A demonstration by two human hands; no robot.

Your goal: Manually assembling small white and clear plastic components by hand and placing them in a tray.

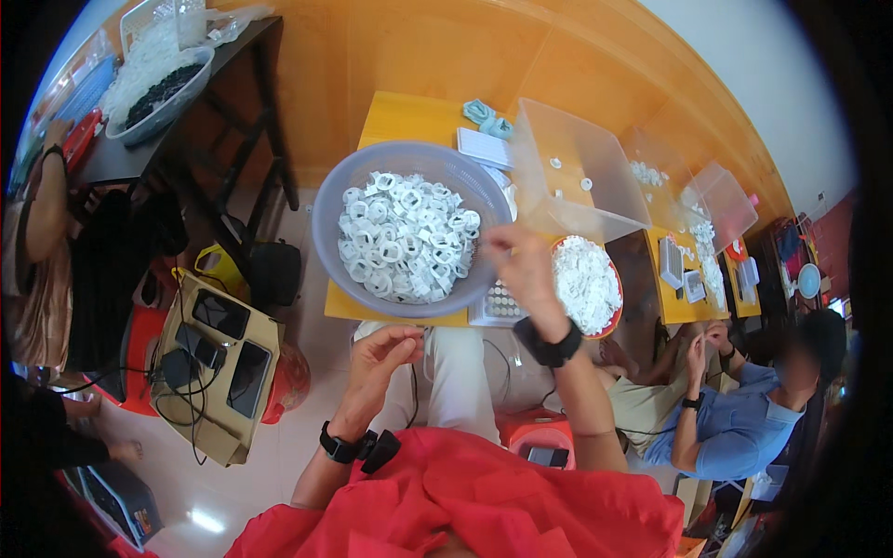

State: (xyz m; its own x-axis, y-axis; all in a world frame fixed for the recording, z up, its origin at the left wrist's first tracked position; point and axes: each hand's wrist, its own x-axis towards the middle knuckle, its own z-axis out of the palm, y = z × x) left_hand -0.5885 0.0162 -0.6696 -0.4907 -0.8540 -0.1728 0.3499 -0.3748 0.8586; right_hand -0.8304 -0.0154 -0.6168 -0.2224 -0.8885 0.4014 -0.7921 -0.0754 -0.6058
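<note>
Over my lap, my left hand (pixel 379 368) is closed in a pinch with thumb and fingertips together. Whatever lies between them is too small to make out. My right hand (pixel 526 272) is raised at the right rim of a grey-purple plastic basket (pixel 327 232), its fingers smeared by motion. Many small white ring-shaped plastic parts (pixel 409 237) fill the middle of that basket. Just right of my right hand, a red-rimmed round container (pixel 618 314) holds a heap of small white pieces (pixel 586 284). A tray of round white pieces (pixel 500 302) lies partly under my right hand.
The basket stands on a yellow table (pixel 395 116). Behind it lie a white tray (pixel 484 147), a teal cloth (pixel 486 118) and a clear plastic bin (pixel 581 167). A cardboard box with phones and cables (pixel 223 372) is at left. A person in blue (pixel 735 418) sits at right.
</note>
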